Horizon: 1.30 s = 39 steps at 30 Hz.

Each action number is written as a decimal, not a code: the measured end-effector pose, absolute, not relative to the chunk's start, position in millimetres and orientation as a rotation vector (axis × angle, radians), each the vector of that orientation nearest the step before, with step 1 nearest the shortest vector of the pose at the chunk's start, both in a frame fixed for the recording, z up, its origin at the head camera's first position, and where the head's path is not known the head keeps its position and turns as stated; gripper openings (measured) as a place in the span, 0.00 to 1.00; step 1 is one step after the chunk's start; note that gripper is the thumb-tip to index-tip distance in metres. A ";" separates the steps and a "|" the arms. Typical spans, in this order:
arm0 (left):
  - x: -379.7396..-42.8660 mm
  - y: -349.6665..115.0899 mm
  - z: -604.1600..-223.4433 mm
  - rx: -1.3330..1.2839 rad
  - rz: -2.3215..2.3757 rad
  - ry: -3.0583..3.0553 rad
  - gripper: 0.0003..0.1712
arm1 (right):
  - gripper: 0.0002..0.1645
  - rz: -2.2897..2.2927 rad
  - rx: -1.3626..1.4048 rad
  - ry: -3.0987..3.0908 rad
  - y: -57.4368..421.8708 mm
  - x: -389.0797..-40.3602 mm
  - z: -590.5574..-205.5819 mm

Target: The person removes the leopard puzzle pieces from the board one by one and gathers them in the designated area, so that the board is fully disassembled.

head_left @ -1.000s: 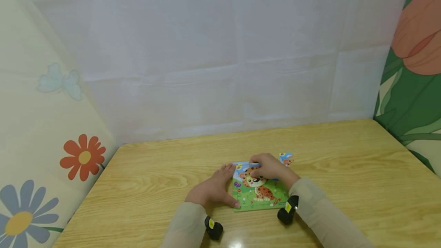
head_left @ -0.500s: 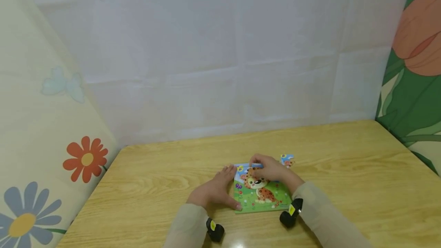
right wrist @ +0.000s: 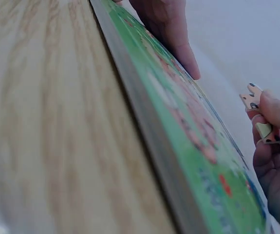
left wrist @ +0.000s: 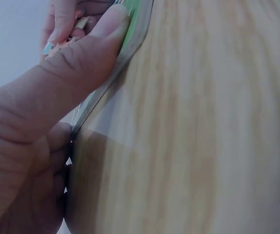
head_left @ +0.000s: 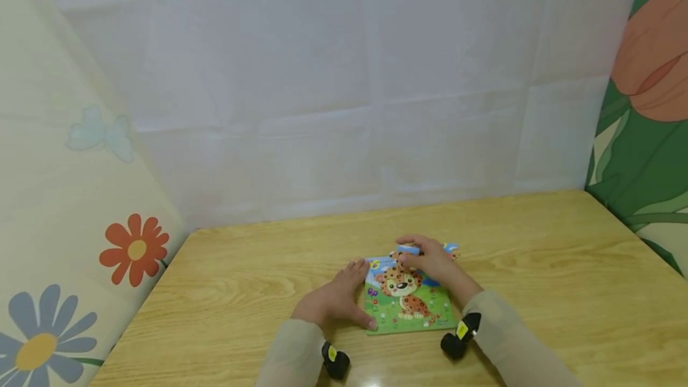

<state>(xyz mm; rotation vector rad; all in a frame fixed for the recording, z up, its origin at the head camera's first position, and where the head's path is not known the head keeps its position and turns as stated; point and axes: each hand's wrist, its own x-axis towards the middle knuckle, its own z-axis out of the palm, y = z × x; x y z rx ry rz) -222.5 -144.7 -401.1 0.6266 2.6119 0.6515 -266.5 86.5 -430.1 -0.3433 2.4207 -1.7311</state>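
A jigsaw puzzle board (head_left: 387,322) with a spotted leopard cub on green grass lies on the table. My left hand (head_left: 334,298) spans its left side, fingers stretched toward the top corner. In the left wrist view, the thumb (left wrist: 76,63) presses on the board's rim. Over the board's top edge my right hand (head_left: 434,263) pinches a puzzle piece (head_left: 408,250) with blue sky and orange spots. The right wrist view shows that piece (right wrist: 251,101) between thumb and fingers, raised above the board's surface. Below the hand, a dark blue patch appears in the picture.
Behind the right hand lies another puzzle piece (head_left: 452,248), blue with some orange, partly hidden. The wooden table (head_left: 258,273) reaches back to a white cloth (head_left: 301,106). Flower-patterned panels stand at the left and right.
My right hand has lifted the puzzle piece off the cub's head area and drawn it slightly back and right, uncovering more of the face. The left hand has stayed in place.
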 end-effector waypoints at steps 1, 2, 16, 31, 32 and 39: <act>-222.5 -144.8 -401.6 0.629 0.652 2.613 0.69 | 0.23 -1.770 -0.324 2.392 87.7 -265.8 -429.8; -222.3 -144.8 -401.7 0.631 0.655 2.614 0.69 | 0.22 -1.814 -0.309 2.359 89.1 -265.3 -429.8; -223.4 -147.7 -405.8 0.627 0.667 2.613 0.70 | 0.22 -2.116 -0.145 2.126 106.7 -262.8 -430.8; -223.7 -146.3 -406.4 0.623 0.657 2.624 0.70 | 0.24 -2.013 -0.101 2.304 141.9 -263.3 -429.0; -223.4 -146.1 -406.3 0.619 0.660 2.624 0.70 | 0.24 -2.015 -0.106 2.309 144.5 -263.1 -428.8; -223.4 -144.5 -406.0 0.614 0.675 2.614 0.69 | 0.26 -2.032 -0.088 2.339 162.8 -262.0 -427.4</act>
